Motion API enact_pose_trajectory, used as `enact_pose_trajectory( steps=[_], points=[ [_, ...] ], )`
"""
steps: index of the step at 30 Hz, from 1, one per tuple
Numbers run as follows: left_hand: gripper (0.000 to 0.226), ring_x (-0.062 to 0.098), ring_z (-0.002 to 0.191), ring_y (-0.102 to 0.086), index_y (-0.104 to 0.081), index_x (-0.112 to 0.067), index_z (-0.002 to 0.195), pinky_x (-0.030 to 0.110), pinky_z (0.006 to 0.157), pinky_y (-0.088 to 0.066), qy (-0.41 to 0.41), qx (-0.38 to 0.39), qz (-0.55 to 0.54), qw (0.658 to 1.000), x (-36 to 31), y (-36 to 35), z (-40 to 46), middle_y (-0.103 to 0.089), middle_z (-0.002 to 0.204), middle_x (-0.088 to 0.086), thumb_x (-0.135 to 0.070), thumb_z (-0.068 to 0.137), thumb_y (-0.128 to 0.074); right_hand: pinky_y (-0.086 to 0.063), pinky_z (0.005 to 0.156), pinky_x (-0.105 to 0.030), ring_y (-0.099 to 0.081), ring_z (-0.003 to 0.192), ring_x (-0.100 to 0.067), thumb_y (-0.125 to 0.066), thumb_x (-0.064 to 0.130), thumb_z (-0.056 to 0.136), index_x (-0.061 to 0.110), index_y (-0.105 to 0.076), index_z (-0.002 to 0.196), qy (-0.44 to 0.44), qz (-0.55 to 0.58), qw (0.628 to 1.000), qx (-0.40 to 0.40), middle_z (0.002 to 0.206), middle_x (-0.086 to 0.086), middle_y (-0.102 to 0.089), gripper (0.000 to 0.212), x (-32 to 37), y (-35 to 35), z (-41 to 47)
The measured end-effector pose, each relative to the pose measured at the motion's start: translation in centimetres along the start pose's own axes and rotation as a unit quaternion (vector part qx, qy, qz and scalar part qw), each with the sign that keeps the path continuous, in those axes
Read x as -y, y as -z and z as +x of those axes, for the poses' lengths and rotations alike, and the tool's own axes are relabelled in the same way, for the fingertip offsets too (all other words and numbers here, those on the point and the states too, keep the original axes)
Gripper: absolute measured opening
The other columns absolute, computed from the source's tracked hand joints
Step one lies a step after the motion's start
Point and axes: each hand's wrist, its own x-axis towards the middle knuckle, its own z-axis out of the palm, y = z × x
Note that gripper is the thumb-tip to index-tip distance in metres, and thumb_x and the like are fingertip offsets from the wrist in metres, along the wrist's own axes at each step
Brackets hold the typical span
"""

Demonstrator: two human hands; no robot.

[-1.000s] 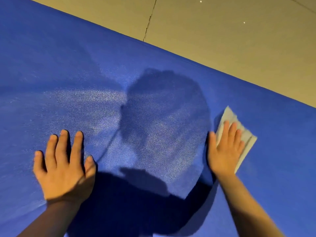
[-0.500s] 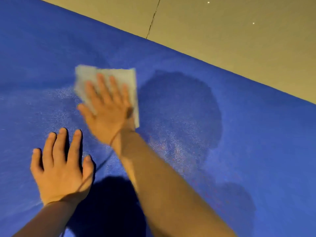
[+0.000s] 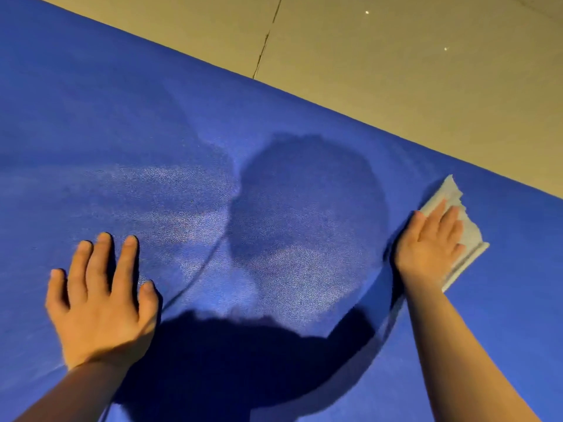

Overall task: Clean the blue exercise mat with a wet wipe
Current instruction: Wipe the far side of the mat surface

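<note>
Your left hand [image 3: 100, 306] is lying flat on the blue exercise mat [image 3: 213, 123], its fingers [image 3: 126, 260] straight and spread, gripping nothing; your right hand [image 3: 429, 248] is pressing the wet wipe [image 3: 470, 239] down on the mat with straight, close-set fingers [image 3: 451, 220], palm flat rather than curled round it; the folded wipe is sticking out beyond and to the right of those fingertips, near the mat's far edge; between your two hands the mat is glistening with damp; beyond the far edge the beige floor [image 3: 396, 56] is showing; no writing is showing anywhere.
</note>
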Motion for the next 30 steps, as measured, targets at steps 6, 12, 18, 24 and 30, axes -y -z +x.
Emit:
enact_pose_trajectory(
  steps=[6, 12, 18, 24, 30],
  points=[
    [0.061, 0.037, 0.143, -0.029, -0.049, -0.01, 0.144, 0.053, 0.115, -0.015, -0.002, -0.013, 0.011, 1.0, -0.5, 0.2, 0.0, -0.04, 0.151, 0.02, -0.036, 0.089, -0.036, 0.003, 0.113, -0.045, -0.019, 0.147, -0.033, -0.021, 0.042, 0.102, 0.014, -0.026, 0.154, 0.185, 0.008, 0.983, -0.022, 0.161, -0.012, -0.023, 0.06, 15.0, -4.1, -9.6],
    [0.06, 0.037, 0.141, -0.031, -0.046, -0.013, 0.144, 0.054, 0.113, -0.017, -0.016, -0.012, 0.029, 0.999, -0.1, 0.1, 0.1, -0.043, 0.149, 0.02, -0.037, 0.089, -0.036, 0.013, 0.118, -0.037, 0.0, 0.152, -0.018, -0.025, 0.041, 0.106, 0.028, -0.016, 0.156, 0.627, -0.025, 0.764, 0.152, 0.164, 0.007, -0.007, 0.053, 26.1, -7.0, -14.2],
    [0.06, 0.035, 0.14, -0.033, -0.042, -0.017, 0.144, 0.056, 0.112, -0.02, -0.022, -0.01, 0.047, 0.999, 0.2, 0.0, 0.1, -0.045, 0.148, 0.018, -0.035, 0.087, -0.037, -0.001, 0.12, -0.044, -0.008, 0.151, -0.024, -0.035, 0.056, 0.1, 0.025, -0.017, 0.156, 0.578, -0.079, 0.807, 0.089, 0.165, 0.0, -0.01, 0.067, 27.9, -5.9, -4.4],
    [0.06, 0.036, 0.14, -0.033, -0.045, -0.015, 0.143, 0.055, 0.113, -0.018, -0.016, -0.002, 0.044, 0.999, 0.1, 0.3, 0.2, -0.045, 0.148, 0.019, -0.036, 0.088, -0.037, -0.003, 0.118, -0.047, -0.017, 0.149, -0.032, -0.018, 0.045, 0.101, 0.022, -0.028, 0.154, 0.545, -0.044, 0.837, 0.024, 0.162, -0.005, -0.022, 0.059, 27.2, -7.4, -10.1],
    [0.059, 0.037, 0.141, -0.029, -0.054, -0.008, 0.136, 0.054, 0.114, -0.015, -0.006, 0.007, 0.033, 0.999, -0.1, 0.6, 0.2, -0.043, 0.148, 0.021, -0.036, 0.088, -0.036, -0.017, 0.12, -0.047, -0.036, 0.143, -0.023, -0.034, 0.054, 0.094, 0.024, -0.054, 0.14, 0.639, 0.015, 0.763, 0.101, 0.151, 0.0, -0.045, 0.059, 19.6, -7.4, -16.5]
  ],
)
